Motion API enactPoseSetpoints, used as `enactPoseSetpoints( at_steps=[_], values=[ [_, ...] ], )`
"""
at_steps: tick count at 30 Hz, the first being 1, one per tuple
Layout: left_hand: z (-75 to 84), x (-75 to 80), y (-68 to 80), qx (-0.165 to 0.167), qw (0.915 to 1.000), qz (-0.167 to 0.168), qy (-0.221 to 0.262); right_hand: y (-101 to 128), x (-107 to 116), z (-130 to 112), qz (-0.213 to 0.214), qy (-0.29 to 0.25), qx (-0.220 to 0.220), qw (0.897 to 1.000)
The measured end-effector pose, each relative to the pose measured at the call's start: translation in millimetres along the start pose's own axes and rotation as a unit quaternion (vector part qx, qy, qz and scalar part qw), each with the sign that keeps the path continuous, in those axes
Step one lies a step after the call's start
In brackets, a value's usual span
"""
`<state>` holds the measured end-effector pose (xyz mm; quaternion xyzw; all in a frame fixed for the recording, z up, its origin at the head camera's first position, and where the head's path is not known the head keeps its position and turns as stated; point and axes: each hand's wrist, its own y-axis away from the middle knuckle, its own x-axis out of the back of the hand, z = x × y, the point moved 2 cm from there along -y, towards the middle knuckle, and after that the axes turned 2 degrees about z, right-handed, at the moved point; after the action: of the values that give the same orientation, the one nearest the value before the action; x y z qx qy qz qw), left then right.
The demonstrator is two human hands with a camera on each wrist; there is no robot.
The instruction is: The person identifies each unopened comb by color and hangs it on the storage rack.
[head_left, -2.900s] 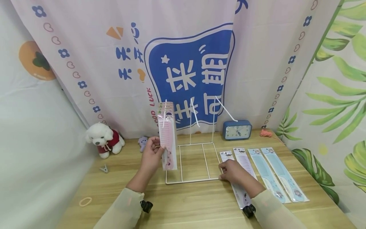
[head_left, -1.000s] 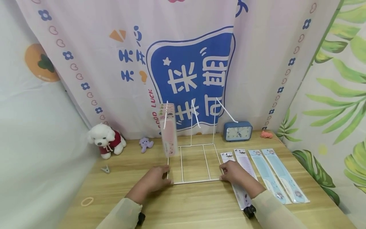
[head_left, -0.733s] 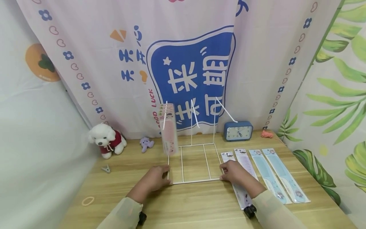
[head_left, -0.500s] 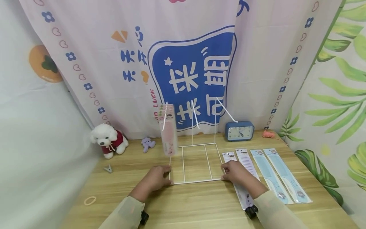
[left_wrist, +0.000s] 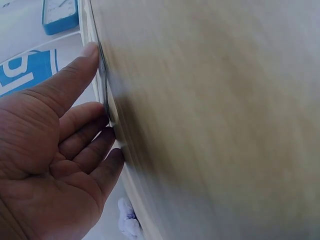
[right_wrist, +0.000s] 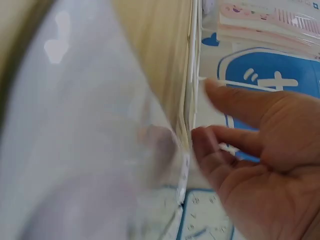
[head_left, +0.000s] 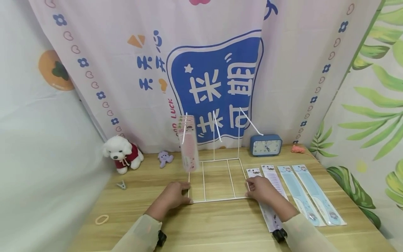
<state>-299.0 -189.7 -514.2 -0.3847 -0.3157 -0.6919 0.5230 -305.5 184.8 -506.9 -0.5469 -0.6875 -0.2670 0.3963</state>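
Observation:
A white wire display rack stands on the table between my hands. Several packaged pink combs hang from its left hook; the middle and right hooks carry nothing. At the front left corner, my left hand holds the base wire between thumb and fingers. My right hand grips the front right corner likewise, its fingertips blurred in the right wrist view. Partly under the right hand and wrist lies a packaged purple comb. Beside it are another purple comb and two blue packaged combs.
A blue alarm clock stands behind the rack on the right, near pink yarn. Toward the left are a plush dog, a small purple toy, a grey clip and a beige ring.
My left hand has let go of the hanging pink combs and come down to the rack's front left corner. The right hand has stayed at its corner. The head view has shifted slightly.

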Motion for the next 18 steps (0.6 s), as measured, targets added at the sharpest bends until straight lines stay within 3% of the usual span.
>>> enactPoseSetpoints(
  at_steps=[7,15,18],
  values=[
    [1.2,-0.1,-0.1,0.005,1.0000,0.000,0.008,22,33,30,0.092,-0.062,-0.021,0.994],
    [-2.0,-0.5,-1.5,0.009,1.0000,0.001,0.004,64,87,100,0.156,-0.026,-0.148,0.976],
    [-2.8,-0.1,-1.7,0.012,0.9999,0.003,0.005,80,99,127,0.150,-0.012,-0.202,0.968]
  ],
)
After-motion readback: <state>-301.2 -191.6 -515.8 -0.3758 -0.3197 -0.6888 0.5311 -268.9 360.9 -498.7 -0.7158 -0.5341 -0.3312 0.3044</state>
